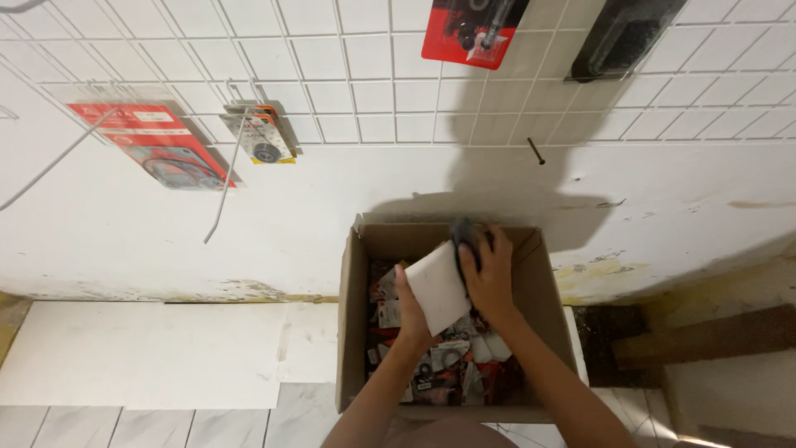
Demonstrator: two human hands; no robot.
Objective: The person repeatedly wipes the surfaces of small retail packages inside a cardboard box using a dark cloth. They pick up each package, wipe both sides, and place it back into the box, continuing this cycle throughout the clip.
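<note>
From the head camera I look down into an open brown cardboard box [355, 332] standing on the floor against a white wall. My left hand [410, 311] is inside it, fingers curled up along the lower left edge of a flat white rectangular card pack [437, 286], gripping it from below. The pack is tilted, its long axis running from lower right up to upper left, its blank white face turned toward me. It sits over the middle of the box, above the heap inside. My right hand [487, 278] lies over the pack's upper right corner, fingers bent down around a small dark object [461, 231] at the far rim of the box; I cannot tell what that object is, nor how firmly the fingers close on it.

Under my hands the box is crowded with many small carded packets in red, black and white [448, 365], too jumbled to count.

On the wall a white wire grid panel [373, 75] carries four hanging packages: two red ones, one yellowish, one black. Two bare white wire hooks [224, 191] jut out at the left, and a single dark nail [536, 150] sticks from the wall below the grid.
</note>
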